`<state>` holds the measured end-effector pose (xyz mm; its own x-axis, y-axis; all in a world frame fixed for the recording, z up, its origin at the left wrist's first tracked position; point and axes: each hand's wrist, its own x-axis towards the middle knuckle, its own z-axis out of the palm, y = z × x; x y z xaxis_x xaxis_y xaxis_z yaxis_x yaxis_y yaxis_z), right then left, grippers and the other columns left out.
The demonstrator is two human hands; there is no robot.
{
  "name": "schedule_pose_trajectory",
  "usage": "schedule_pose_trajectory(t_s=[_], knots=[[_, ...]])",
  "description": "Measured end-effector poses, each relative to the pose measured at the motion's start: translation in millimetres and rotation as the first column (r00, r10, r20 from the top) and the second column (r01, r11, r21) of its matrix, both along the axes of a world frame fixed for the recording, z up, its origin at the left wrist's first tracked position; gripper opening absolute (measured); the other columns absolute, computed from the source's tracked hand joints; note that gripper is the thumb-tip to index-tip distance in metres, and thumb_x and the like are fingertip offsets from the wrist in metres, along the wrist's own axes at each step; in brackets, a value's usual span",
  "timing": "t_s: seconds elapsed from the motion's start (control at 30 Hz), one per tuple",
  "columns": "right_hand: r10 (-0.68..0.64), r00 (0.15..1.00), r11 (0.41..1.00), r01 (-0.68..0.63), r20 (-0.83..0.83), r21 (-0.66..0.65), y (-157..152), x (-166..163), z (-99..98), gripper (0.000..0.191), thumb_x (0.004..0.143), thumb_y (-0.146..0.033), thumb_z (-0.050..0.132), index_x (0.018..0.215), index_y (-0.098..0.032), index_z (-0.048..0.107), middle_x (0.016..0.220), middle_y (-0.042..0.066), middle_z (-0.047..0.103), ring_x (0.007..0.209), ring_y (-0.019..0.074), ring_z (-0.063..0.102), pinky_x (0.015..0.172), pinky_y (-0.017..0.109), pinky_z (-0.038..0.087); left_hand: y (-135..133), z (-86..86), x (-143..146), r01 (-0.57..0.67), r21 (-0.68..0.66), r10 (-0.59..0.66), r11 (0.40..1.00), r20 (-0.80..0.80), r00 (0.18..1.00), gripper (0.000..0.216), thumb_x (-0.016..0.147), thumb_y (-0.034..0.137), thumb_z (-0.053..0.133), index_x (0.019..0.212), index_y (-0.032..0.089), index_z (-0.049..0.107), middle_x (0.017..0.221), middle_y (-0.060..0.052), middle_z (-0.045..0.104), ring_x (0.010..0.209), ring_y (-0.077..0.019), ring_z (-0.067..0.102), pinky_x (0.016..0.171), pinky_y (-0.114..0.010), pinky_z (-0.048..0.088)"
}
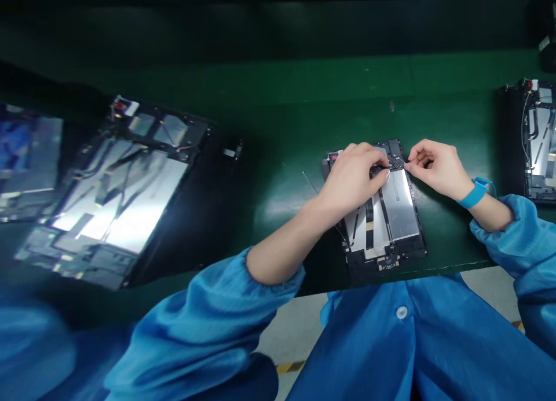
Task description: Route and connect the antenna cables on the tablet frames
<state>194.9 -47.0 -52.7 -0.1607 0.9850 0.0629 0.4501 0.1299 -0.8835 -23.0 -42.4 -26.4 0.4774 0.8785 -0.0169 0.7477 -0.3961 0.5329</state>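
An opened tablet lies on the green bench in front of me, its silver battery, dark ribbon cables and small boards exposed. My left hand lies across its upper left part, fingers curled and thumb and forefinger close together near the upper boards. What that hand pinches is hidden or too small to tell. At the tablet's upper right edge, my right hand has its thumb and forefinger pinched together. Anything between those fingertips is too small to make out. A thin wire sticks out on the tablet's left side.
To the left, more opened tablets lie blurred on the green bench. Another stack of opened tablets stands at the right edge. A blue wrist strap circles my right wrist. At the lower left is a blue sleeve.
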Motion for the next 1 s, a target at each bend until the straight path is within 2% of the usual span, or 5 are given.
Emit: schedule_pose_trajectory(t_s=[0.17, 0.43, 0.63, 0.87, 1.0], knots=[[0.007, 1.000, 1.000, -0.007, 0.007, -0.004, 0, 4, 0.2, 0.010, 0.077, -0.017, 0.072, 0.078, -0.021, 0.063, 0.069, -0.002, 0.068, 0.063, 0.0131, 0.063, 0.065, 0.029, 0.051, 24, 4.3, 2, 0.066, -0.135, -0.058, 0.989, 0.062, 0.996, 0.017, 0.089, 0.025, 0.063, 0.088, 0.019, 0.079, 0.096, -0.006, 0.076, 0.090, -0.0218, 0.068, 0.090, -0.038, 0.051], [0.056, 0.998, 0.998, -0.055, 0.022, -0.015, 1, 11, 4.6, 0.012, 0.077, -0.019, 0.073, 0.078, -0.022, 0.062, 0.072, -0.001, 0.068, 0.065, 0.0136, 0.063, 0.067, 0.029, 0.054, 30, 12.3, 6, 0.037, -0.241, -0.028, 0.970, 0.040, 0.999, 0.015, 0.087, 0.026, 0.066, 0.086, 0.019, 0.079, 0.090, -0.004, 0.077, 0.082, -0.0193, 0.068, 0.086, -0.035, 0.052], [0.032, 0.999, 0.999, -0.032, 0.031, -0.018, 1, 14, 3.8, 0.012, 0.077, -0.020, 0.074, 0.077, -0.022, 0.062, 0.070, -0.002, 0.067, 0.063, 0.0135, 0.062, 0.067, 0.030, 0.054, 29, 9.6, 11, 0.027, -0.195, -0.026, 0.980, 0.008, 1.000, 0.014, 0.086, 0.026, 0.068, 0.084, 0.019, 0.079, 0.088, -0.005, 0.078, 0.083, -0.0204, 0.068, 0.084, -0.035, 0.051], [-0.015, 0.998, 0.999, 0.013, -0.065, -0.032, 4, 19, 2.2, 0.019, 0.074, -0.030, 0.080, 0.077, -0.022, 0.062, 0.068, -0.001, 0.068, 0.062, 0.0143, 0.062, 0.061, 0.030, 0.050, 30, 8.2, 22, -0.009, -0.178, -0.004, 0.984, -0.074, 0.997, 0.018, 0.086, 0.019, 0.062, 0.086, 0.020, 0.080, 0.088, -0.006, 0.077, 0.085, -0.0247, 0.069, 0.081, -0.037, 0.050], [-0.043, 0.990, 0.999, 0.039, -0.135, -0.032, 6, 13, 8.9, 0.030, 0.072, -0.038, 0.085, 0.078, -0.023, 0.061, 0.071, -0.001, 0.067, 0.062, 0.0138, 0.061, 0.056, 0.028, 0.047, 29, 8.3, 27, 0.126, -0.106, -0.127, 0.986, -0.002, 0.992, 0.022, 0.089, 0.020, 0.062, 0.100, 0.018, 0.081, 0.101, -0.009, 0.076, 0.094, -0.0251, 0.068, 0.087, -0.037, 0.050]])
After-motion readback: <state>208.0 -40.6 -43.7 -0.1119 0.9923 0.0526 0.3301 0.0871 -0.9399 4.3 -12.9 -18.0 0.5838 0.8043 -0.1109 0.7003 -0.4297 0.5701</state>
